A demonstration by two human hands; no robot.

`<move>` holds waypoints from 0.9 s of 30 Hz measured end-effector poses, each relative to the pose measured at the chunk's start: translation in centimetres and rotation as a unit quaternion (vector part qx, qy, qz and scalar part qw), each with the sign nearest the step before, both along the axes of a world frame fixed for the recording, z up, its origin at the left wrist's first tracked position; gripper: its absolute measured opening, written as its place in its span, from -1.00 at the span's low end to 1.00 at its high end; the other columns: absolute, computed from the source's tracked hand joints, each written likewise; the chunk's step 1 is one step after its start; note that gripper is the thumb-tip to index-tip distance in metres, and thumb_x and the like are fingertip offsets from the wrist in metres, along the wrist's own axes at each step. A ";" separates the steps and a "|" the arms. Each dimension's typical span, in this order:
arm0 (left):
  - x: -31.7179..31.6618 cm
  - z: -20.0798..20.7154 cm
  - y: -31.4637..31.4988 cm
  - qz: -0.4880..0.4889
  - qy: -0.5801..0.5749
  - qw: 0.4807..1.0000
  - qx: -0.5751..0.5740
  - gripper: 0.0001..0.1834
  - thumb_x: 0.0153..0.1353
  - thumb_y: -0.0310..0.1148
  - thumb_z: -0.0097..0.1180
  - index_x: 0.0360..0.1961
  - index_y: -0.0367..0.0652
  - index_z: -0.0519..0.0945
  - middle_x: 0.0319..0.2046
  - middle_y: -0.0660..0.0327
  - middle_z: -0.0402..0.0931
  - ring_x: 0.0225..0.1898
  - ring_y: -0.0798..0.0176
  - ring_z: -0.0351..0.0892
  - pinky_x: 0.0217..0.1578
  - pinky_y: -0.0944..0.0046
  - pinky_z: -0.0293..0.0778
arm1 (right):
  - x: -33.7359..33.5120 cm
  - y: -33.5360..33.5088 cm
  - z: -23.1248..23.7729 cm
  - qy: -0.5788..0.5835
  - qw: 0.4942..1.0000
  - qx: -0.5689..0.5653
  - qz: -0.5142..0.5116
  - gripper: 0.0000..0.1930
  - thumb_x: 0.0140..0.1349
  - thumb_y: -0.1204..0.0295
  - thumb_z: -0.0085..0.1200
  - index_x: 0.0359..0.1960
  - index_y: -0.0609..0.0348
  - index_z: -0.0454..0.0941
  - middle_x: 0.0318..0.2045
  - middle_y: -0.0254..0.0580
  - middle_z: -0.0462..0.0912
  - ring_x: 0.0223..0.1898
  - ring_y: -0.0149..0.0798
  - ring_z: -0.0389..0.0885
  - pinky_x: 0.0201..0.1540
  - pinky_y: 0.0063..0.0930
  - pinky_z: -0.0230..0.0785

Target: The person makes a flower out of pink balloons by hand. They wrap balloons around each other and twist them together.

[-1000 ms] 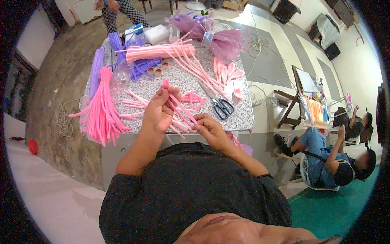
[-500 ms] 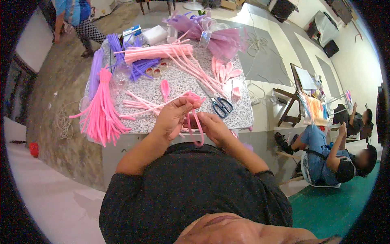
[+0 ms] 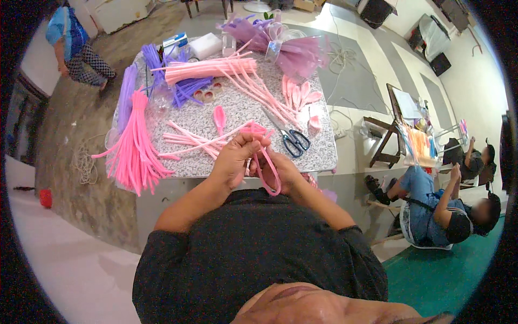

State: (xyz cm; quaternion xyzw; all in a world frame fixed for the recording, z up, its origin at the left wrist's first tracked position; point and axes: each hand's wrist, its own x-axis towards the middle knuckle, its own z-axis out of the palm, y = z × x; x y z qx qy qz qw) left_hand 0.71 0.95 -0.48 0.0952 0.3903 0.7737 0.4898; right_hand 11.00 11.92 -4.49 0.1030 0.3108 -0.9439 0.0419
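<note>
My left hand (image 3: pixel 235 157) pinches a bent pink pipe cleaner (image 3: pixel 276 188) near the table's front edge. Its lower part hangs in a loop, while coiled pink stems show above my fingertips. My right hand (image 3: pixel 284 171) is closed on the same piece, close under the left; some of its fingers are hidden. Loose pale pink pipe cleaners (image 3: pixel 189 139) lie left of my hands, beside a pink petal-shaped piece (image 3: pixel 219 117). Blue-handled scissors (image 3: pixel 295 142) rest to the right, with several more pink petal shapes (image 3: pixel 294 96) beyond them.
On the speckled table (image 3: pixel 248 102) lie a hot-pink pipe-cleaner bundle (image 3: pixel 139 143), a pale pink bundle (image 3: pixel 210 69), purple stems (image 3: pixel 191 90), tape rolls (image 3: pixel 204 96) and a purple wrapped bouquet (image 3: pixel 291 48). One person (image 3: pixel 81 48) walks at far left; another (image 3: pixel 442 210) sits at right.
The hanging loop has swung a little to the right, and my hands have shifted slightly. At far left, the walking person has moved left and come more fully into view.
</note>
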 end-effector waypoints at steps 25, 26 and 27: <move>1.1 0.3 0.1 0.002 0.032 0.999 -0.009 -0.79 0.17 -0.41 0.06 -0.17 -0.21 0.45 -0.23 0.06 0.55 -0.53 0.41 0.46 -0.73 0.45 0.35 | 0.9 -0.9 2.9 -0.038 0.985 0.153 -0.074 -0.68 0.33 0.24 -0.23 -0.34 0.26 0.46 -0.54 -0.24 0.51 -0.51 -0.37 0.48 -0.39 -0.56 0.35; 1.1 0.4 0.1 0.010 0.035 0.999 -0.015 -0.78 0.17 -0.41 0.05 -0.15 -0.21 0.43 -0.23 0.06 0.55 -0.50 0.40 0.48 -0.69 0.44 0.38 | 0.9 -1.0 2.9 -0.039 0.987 0.138 -0.074 -0.69 0.32 0.24 -0.22 -0.34 0.24 0.45 -0.56 -0.25 0.49 -0.52 -0.37 0.48 -0.40 -0.56 0.34; 1.1 0.5 0.1 0.018 0.038 0.999 -0.021 -0.76 0.17 -0.41 0.05 -0.14 -0.21 0.42 -0.24 0.07 0.55 -0.47 0.39 0.49 -0.65 0.44 0.41 | 0.8 -1.2 3.0 -0.041 0.989 0.124 -0.073 -0.71 0.32 0.24 -0.21 -0.34 0.23 0.44 -0.57 -0.27 0.48 -0.53 -0.37 0.47 -0.41 -0.55 0.34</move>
